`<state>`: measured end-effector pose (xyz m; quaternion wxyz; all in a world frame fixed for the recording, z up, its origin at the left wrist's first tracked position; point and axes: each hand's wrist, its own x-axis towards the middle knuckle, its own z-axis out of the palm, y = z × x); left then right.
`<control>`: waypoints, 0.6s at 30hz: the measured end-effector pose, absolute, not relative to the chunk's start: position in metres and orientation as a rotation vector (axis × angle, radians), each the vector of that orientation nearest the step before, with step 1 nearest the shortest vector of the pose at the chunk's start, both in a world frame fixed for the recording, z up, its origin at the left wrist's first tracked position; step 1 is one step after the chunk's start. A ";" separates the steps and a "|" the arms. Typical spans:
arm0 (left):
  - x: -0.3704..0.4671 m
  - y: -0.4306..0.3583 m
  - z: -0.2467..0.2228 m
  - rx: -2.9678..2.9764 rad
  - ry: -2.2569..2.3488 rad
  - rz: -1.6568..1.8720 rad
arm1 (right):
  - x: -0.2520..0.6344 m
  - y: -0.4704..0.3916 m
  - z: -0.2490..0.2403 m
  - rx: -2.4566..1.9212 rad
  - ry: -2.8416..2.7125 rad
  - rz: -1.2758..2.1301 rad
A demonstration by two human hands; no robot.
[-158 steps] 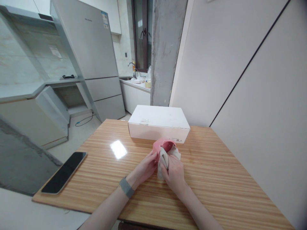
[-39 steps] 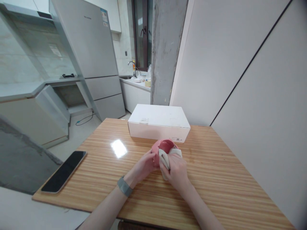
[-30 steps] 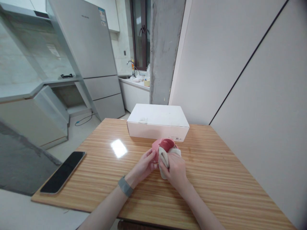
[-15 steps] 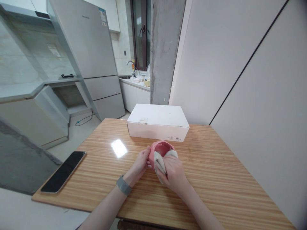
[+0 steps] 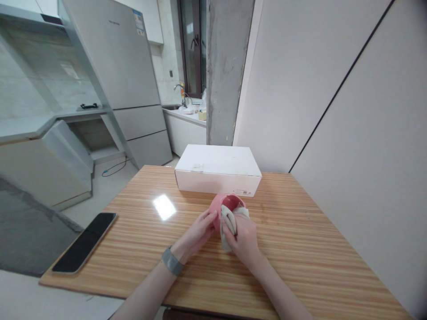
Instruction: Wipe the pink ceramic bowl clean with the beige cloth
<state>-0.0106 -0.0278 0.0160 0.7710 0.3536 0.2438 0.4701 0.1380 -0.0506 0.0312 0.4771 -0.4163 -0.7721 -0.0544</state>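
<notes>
A pink bowl point(image 5: 216, 207) is tilted with its opening toward me and to the right, just above or on the table; I cannot tell which. My left hand point(image 5: 202, 229) grips its left side, thumb on the outer wall and the other fingers partly hidden beneath. Bunched in my right hand point(image 5: 245, 235) is a whitish cloth point(image 5: 228, 222), pressed into the bowl's opening. Part of the cloth hangs down below the rim. The fingertips of my right hand are hidden inside the bowl.
Behind the bowl a white cardboard box point(image 5: 218, 171) lies on the wooden table point(image 5: 307, 249). A black phone point(image 5: 85, 242) rests near the table's left edge. A pale wall point(image 5: 360, 146) borders the right side. A fridge point(image 5: 113, 62) and a sink counter stand beyond.
The bowl has turned in my left hand, showing more of its outer left wall. My right hand and the cloth have shifted slightly right. The whole view has moved a little.
</notes>
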 end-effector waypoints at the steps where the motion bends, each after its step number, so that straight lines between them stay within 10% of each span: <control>1: -0.011 -0.028 0.015 0.747 0.539 1.022 | 0.137 -0.051 0.031 -1.006 -1.897 -0.133; 18: -0.015 -0.022 0.014 0.699 0.730 1.058 | 0.137 -0.060 0.042 -0.807 -2.119 -0.074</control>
